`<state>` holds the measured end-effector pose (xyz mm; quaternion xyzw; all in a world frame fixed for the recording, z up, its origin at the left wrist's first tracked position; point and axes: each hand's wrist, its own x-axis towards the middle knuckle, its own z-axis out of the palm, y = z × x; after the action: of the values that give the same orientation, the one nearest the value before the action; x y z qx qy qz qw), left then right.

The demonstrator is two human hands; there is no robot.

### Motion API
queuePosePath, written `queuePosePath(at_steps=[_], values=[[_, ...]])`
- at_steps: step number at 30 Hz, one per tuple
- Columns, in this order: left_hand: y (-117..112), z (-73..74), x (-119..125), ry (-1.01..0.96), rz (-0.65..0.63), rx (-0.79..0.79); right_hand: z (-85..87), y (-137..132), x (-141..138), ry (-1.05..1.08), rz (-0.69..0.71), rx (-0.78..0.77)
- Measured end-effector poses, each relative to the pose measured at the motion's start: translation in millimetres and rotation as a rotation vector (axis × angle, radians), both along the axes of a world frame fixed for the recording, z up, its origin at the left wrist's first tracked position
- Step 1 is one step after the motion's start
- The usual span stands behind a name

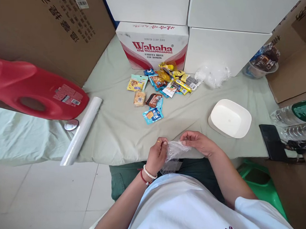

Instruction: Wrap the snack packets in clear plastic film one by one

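Observation:
A small clear plastic bag (pixel 174 152) hangs between both hands near the front edge of the green-covered surface (pixel 119 133). My left hand (pixel 157 155) pinches its left side; a bead bracelet and a red cord circle that wrist. My right hand (pixel 199 142) pinches the bag's upper right edge. The bag looks empty. Beyond the hands lies a pile of several small snack packets (pixel 160 85), out of reach of either hand. A white bowl (pixel 230 118) sits just past my right hand.
A roll of clear bags (pixel 82 130) and a red jug (pixel 30 89) lie at left. A Wahaha box (pixel 153 45) and white boxes stand behind. Crumpled clear plastic (pixel 212 75), a tub of snacks (pixel 263 63), water bottles (pixel 298 120) and a dark phone (pixel 271 141) are at right.

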<state>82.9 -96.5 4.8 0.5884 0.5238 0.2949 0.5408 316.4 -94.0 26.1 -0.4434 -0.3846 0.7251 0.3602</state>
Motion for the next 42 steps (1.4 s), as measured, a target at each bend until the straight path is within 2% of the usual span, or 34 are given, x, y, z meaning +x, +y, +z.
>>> queuePosePath(at_steps=[4,7,13,16,18,20,25,29,31,33,36,38,40,42], values=[[2,-3.1,-5,-0.048,0.042,-0.074,6.9,3,15,-0.086,-0.109,-0.033],[4,-3.4,-10,-0.07,0.072,-0.095,9.5,5,25,-0.102,-0.266,-0.05],[10,3.5,-12,-0.053,0.018,-0.161,9.8,17,32,-0.2,-0.445,0.004],[11,6.0,-9,-0.111,0.091,-0.209,12.9,24,30,-0.146,-0.656,0.111],[12,5.6,-7,-0.155,0.175,-0.227,14.2,26,26,-0.107,-0.735,0.137],[13,4.7,-6,-0.194,0.255,-0.232,13.9,24,21,-0.094,-0.687,0.067],[12,9.5,-3,-0.308,0.393,-0.246,10.1,7,-10,-0.181,-0.38,-0.188],[7,16.6,1,-0.368,0.419,-0.177,9.3,2,-35,-0.214,-0.244,-0.176],[6,15.3,2,-0.379,0.413,-0.155,9.2,4,-42,-0.184,-0.284,-0.131],[6,10.2,1,-0.372,0.426,-0.157,9.6,6,-45,-0.147,-0.39,-0.096],[8,1.2,-4,-0.286,0.467,-0.125,13.3,5,-45,-0.074,-0.51,-0.087],[6,-0.1,-7,-0.125,0.511,0.041,18.7,3,-46,-0.042,-0.544,-0.064],[3,5.0,-10,0.053,0.544,0.268,25.9,0,-47,-0.052,-0.556,-0.001],[0,15.4,-10,0.091,0.46,0.35,33.6,-3,-51,-0.118,-0.517,0.091]])
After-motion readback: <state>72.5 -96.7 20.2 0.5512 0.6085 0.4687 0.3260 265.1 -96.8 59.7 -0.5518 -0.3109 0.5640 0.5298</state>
